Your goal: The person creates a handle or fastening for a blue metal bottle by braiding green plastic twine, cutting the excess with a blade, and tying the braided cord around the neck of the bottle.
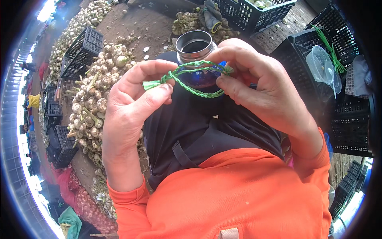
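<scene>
In front of my lap I hold a twisted green cord [197, 94] tied into a loop. My left hand [127, 105] pinches it beside a knot with a frayed tail, thumb and forefinger closed. At the loop's other end, my right hand [266, 81] grips a second tufted end between thumb and fingers. Just beyond the loop stands an open flask [194, 52] with a wide metal neck and a dark blue body. Part of its body shows through the loop; whether the cord goes round it I cannot tell.
Garlic bulbs [93, 97] are heaped on the left. Black plastic crates [81, 51] stand beside them. More bulbs and a grey glove [212, 18] lie ahead. At right, a crate carries a clear plastic container [319, 63] and green strings [330, 47]. Red net sacks [89, 205] lie lower left.
</scene>
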Demonstrator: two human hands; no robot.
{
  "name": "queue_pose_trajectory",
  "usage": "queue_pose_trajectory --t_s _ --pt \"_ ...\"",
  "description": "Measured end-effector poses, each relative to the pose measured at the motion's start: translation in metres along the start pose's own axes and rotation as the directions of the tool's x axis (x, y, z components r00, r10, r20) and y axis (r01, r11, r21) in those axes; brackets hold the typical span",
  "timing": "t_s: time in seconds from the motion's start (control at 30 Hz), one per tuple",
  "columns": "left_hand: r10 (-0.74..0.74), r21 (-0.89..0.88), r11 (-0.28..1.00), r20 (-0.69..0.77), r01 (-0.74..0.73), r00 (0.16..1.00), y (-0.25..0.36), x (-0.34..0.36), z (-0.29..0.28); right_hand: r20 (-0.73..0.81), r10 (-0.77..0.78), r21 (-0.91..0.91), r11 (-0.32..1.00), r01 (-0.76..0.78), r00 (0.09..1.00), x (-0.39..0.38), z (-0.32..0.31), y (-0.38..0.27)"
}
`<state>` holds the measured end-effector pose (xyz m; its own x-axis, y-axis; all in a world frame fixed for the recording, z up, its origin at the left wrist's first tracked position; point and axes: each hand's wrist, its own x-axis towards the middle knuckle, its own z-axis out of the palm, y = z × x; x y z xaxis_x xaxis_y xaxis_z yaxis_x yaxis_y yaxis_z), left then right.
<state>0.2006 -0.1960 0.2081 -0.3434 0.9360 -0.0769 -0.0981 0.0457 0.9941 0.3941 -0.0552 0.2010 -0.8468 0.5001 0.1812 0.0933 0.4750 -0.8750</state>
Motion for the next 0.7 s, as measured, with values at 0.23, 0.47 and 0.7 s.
queue_pose_trajectory --t_s 0.23,0.47,0.7 --pt "0.005 -0.031 1.0 0.033 -0.004 0.999 -0.0052 -0.0015 -0.0026 -0.008 -0.024 0.015 1.0 0.024 1.0 -0.0012 0.0045 0.0018" --pt "-0.019 -0.007 1.0 0.013 0.02 1.0 -0.0017 -0.0067 0.0024 -0.002 0.036 0.048 0.998 -0.036 0.999 -0.0056 0.0089 0.0005" --pt "-0.014 0.018 1.0 0.061 0.013 0.998 -0.0027 -0.0095 -0.0006 0.003 0.005 0.078 0.997 -0.006 1.0 -0.0094 0.0099 0.0016"
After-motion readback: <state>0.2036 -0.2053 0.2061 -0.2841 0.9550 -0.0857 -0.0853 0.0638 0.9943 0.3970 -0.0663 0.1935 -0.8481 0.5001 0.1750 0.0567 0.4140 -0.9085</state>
